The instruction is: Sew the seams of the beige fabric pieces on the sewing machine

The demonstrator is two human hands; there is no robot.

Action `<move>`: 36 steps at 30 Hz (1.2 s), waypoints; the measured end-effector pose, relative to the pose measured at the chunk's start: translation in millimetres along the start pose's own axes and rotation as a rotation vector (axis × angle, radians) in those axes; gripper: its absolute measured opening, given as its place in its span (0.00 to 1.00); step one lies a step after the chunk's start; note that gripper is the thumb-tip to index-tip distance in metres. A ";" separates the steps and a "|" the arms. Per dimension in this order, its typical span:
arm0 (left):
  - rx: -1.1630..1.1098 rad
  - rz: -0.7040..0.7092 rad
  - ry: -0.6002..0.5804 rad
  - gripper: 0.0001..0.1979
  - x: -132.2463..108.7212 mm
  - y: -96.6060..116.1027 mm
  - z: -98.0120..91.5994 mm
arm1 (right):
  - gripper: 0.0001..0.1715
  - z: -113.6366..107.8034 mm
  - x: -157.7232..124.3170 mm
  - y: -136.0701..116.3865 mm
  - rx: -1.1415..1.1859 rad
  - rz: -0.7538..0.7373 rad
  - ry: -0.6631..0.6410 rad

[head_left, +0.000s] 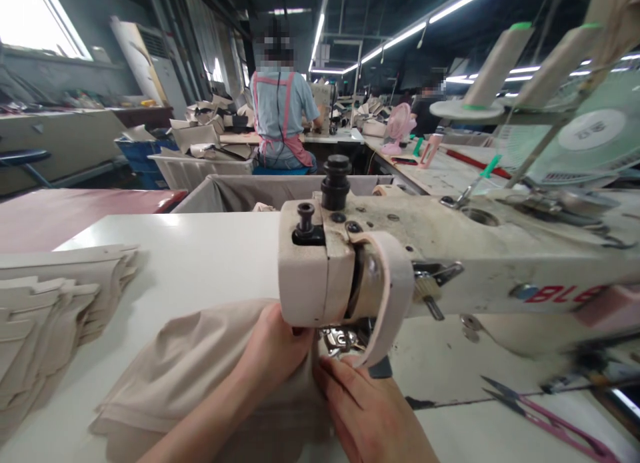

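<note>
Touching the beige cloth at seven o'clock, your right grip and left grip sit around six, beside the sewing machine; I cannot tell whether either is clenched. Scissors lie on the worktop at four, and a seated co-worker is farther off toward eleven.

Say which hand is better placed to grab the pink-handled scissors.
Probably the right hand: it is nearer the scissors, which lie to its right. The left hand, on the beige fabric, is farther off and would likely have to reach past the right.
</note>
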State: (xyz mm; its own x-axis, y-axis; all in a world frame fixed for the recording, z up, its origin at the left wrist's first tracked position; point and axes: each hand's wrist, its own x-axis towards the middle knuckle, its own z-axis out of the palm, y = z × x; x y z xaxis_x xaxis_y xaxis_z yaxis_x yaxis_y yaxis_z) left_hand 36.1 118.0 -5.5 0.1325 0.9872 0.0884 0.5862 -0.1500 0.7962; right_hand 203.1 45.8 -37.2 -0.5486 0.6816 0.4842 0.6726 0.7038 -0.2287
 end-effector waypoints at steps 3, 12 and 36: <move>0.048 0.010 0.019 0.09 5.6 -3.2 -5.8 | 0.20 0.7 -1.4 1.8 -0.051 -0.016 -0.049; 0.293 0.480 -0.321 0.08 -61.1 -6.3 -26.4 | 0.13 -21.6 -5.6 -8.6 0.316 0.283 -0.088; 0.186 0.713 -0.136 0.10 -34.3 -12.4 -14.2 | 0.29 -16.8 3.9 -2.1 0.197 -0.019 -0.105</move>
State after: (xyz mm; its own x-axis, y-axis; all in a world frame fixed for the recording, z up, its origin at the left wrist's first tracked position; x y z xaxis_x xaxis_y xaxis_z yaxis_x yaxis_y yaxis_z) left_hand 12.9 86.8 -9.9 0.6217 0.6334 0.4608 0.4448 -0.7697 0.4578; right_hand 207.9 43.6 -20.7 -0.6159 0.6775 0.4022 0.5571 0.7354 -0.3858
